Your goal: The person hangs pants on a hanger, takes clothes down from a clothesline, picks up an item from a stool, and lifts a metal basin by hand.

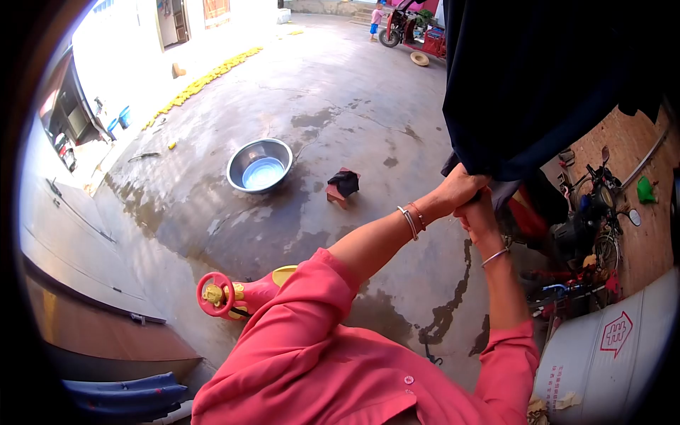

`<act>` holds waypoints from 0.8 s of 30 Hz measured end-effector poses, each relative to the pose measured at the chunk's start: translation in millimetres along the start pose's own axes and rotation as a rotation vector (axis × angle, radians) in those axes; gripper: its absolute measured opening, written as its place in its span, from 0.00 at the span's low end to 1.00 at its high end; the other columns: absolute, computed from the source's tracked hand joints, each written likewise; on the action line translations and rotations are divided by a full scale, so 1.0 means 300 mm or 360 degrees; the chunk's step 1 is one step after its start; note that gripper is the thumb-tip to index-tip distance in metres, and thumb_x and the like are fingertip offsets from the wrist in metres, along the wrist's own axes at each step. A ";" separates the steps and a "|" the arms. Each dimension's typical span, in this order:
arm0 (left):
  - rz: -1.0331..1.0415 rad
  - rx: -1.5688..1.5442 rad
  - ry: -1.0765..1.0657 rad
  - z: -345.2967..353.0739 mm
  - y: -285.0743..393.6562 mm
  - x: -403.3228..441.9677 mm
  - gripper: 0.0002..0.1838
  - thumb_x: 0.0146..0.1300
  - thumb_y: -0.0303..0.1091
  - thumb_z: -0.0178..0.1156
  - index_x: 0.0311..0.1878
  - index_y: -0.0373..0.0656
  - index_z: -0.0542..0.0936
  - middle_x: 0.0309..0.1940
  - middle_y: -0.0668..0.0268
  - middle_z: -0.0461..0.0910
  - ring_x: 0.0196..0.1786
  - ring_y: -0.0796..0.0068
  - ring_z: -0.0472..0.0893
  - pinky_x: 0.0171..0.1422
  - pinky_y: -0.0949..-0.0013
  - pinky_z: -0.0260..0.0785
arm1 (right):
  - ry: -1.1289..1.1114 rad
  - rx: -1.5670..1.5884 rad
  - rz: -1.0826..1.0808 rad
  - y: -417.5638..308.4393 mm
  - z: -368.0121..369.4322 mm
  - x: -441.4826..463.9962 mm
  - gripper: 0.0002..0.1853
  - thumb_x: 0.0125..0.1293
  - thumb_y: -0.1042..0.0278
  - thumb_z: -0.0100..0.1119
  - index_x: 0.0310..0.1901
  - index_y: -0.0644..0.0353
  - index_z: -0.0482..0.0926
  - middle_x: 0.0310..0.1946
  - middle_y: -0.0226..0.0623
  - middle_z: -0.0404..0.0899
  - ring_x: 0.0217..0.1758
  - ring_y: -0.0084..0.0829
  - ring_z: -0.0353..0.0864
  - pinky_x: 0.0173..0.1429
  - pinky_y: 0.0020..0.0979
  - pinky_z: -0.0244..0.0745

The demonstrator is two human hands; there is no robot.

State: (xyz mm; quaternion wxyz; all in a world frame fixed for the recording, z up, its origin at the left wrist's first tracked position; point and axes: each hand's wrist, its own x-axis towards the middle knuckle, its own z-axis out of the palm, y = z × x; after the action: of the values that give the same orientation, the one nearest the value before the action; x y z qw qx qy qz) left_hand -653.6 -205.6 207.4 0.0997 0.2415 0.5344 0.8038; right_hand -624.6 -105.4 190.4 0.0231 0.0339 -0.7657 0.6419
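Observation:
A large dark cloth [538, 78] hangs at the upper right. My left hand [460, 190] is closed round its lower edge, with a silver bangle and a red band on the wrist. Close against it, my right hand [482, 212] is also closed on the cloth's lower part, a bangle on its wrist. The two hands touch, and the fingers partly hide the gripped fabric. Further off on the wet concrete stand a metal basin [260, 165] with something light blue inside and a small reddish stool [337, 195] with a black cloth [345, 182] on it.
A pink ride-on toy [262, 294] stands near my left arm. Motorbikes [602, 198] and a large pale tank [613, 347] are at the right. A child [375, 21] stands beside a red tricycle [425, 39] far back. Yellow items [202, 83] line the left wall.

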 end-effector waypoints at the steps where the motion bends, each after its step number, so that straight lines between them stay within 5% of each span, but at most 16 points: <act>1: -0.0013 -0.0049 -0.0011 0.000 -0.006 0.005 0.06 0.56 0.29 0.53 0.28 0.37 0.72 0.25 0.65 0.75 0.34 0.74 0.78 0.40 0.70 0.71 | 0.0030 0.0004 0.0011 -0.005 0.007 -0.004 0.10 0.32 0.84 0.53 0.20 0.60 0.67 0.10 0.26 0.63 0.08 0.17 0.59 0.11 0.22 0.47; 3: -0.0051 -0.0091 -0.0031 -0.005 -0.022 0.011 0.07 0.56 0.30 0.53 0.27 0.37 0.72 0.25 0.65 0.75 0.33 0.74 0.78 0.40 0.71 0.70 | 0.0073 -0.0026 -0.0030 -0.020 0.017 -0.015 0.07 0.33 0.83 0.52 0.16 0.61 0.66 0.09 0.27 0.63 0.06 0.18 0.56 0.10 0.22 0.46; 7: -0.0043 -0.0085 -0.0022 -0.014 -0.045 -0.003 0.07 0.56 0.32 0.55 0.30 0.37 0.75 0.26 0.66 0.76 0.33 0.77 0.77 0.41 0.72 0.70 | 0.0032 0.0162 0.0040 0.018 0.027 -0.036 0.08 0.42 0.80 0.57 0.24 0.59 0.69 0.12 0.26 0.65 0.11 0.17 0.62 0.14 0.21 0.53; 8: -0.0017 -0.0056 0.0012 -0.020 -0.053 -0.008 0.08 0.57 0.33 0.57 0.32 0.37 0.76 0.26 0.67 0.76 0.33 0.78 0.77 0.41 0.73 0.69 | -0.0153 0.0079 -0.0069 0.042 0.001 -0.038 0.15 0.47 0.78 0.60 0.38 0.60 0.69 0.23 0.29 0.71 0.22 0.19 0.71 0.23 0.22 0.66; 9: 0.0014 -0.0027 0.0049 -0.033 -0.060 -0.013 0.09 0.57 0.34 0.58 0.33 0.37 0.78 0.26 0.68 0.76 0.33 0.79 0.76 0.41 0.73 0.69 | -0.0142 0.0077 -0.0069 0.054 -0.006 -0.050 0.15 0.47 0.78 0.60 0.38 0.60 0.69 0.23 0.29 0.71 0.22 0.19 0.71 0.23 0.22 0.66; 10: -0.0137 -0.0097 0.0058 -0.053 -0.069 -0.016 0.16 0.57 0.38 0.62 0.44 0.38 0.76 0.34 0.67 0.76 0.38 0.79 0.75 0.44 0.73 0.69 | -0.0209 0.0222 -0.0079 0.065 -0.011 -0.065 0.23 0.48 0.78 0.62 0.46 0.60 0.66 0.32 0.30 0.71 0.31 0.20 0.72 0.33 0.22 0.69; 11: -0.0141 -0.0097 0.0054 -0.066 -0.090 -0.020 0.16 0.57 0.38 0.62 0.44 0.38 0.76 0.34 0.67 0.76 0.38 0.79 0.75 0.44 0.73 0.69 | -0.0278 0.0369 -0.0087 0.074 -0.015 -0.079 0.30 0.48 0.78 0.63 0.55 0.60 0.62 0.41 0.32 0.71 0.41 0.20 0.72 0.42 0.23 0.73; 14: 0.0168 -0.0389 0.0033 -0.100 -0.129 -0.051 0.36 0.58 0.39 0.64 0.64 0.44 0.54 0.54 0.63 0.67 0.51 0.74 0.72 0.53 0.68 0.70 | -0.0202 0.0512 -0.0179 0.060 -0.020 -0.114 0.32 0.52 0.76 0.64 0.59 0.60 0.61 0.44 0.30 0.70 0.48 0.21 0.71 0.53 0.24 0.67; 15: 0.0163 -0.0387 0.0030 -0.103 -0.131 -0.066 0.36 0.58 0.39 0.64 0.64 0.44 0.54 0.54 0.63 0.67 0.51 0.74 0.72 0.53 0.68 0.70 | -0.0164 0.0583 -0.0226 0.057 -0.021 -0.121 0.32 0.54 0.76 0.64 0.61 0.60 0.61 0.46 0.29 0.69 0.51 0.22 0.70 0.58 0.25 0.65; 19: 0.0206 -0.0459 0.0067 -0.110 -0.130 -0.114 0.37 0.57 0.38 0.65 0.64 0.43 0.54 0.55 0.62 0.68 0.54 0.71 0.72 0.55 0.67 0.70 | -0.0073 0.0535 -0.0126 0.097 -0.045 -0.113 0.20 0.57 0.74 0.63 0.51 0.60 0.69 0.39 0.26 0.72 0.45 0.20 0.71 0.53 0.23 0.67; 22: 0.0267 -0.0200 0.0183 -0.133 -0.122 -0.148 0.32 0.55 0.35 0.67 0.59 0.39 0.63 0.47 0.63 0.75 0.47 0.76 0.76 0.50 0.72 0.71 | 0.0124 0.0441 -0.0330 0.190 -0.067 -0.083 0.10 0.58 0.74 0.61 0.41 0.58 0.72 0.33 0.24 0.73 0.38 0.17 0.71 0.45 0.20 0.66; 24: 0.0031 -0.0280 0.0097 -0.180 -0.135 -0.159 0.21 0.56 0.33 0.66 0.50 0.37 0.72 0.37 0.67 0.79 0.36 0.81 0.79 0.40 0.76 0.73 | 0.0643 0.0491 -0.0347 0.192 -0.060 -0.085 0.07 0.61 0.72 0.58 0.40 0.54 0.73 0.34 0.22 0.74 0.37 0.14 0.70 0.38 0.19 0.64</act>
State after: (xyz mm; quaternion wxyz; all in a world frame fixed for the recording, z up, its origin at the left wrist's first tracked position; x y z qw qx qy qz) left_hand -643.1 -252.8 140.4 0.0964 0.2126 0.4621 0.8555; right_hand -603.9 -77.0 135.0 0.2387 -0.0095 -0.6307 0.7383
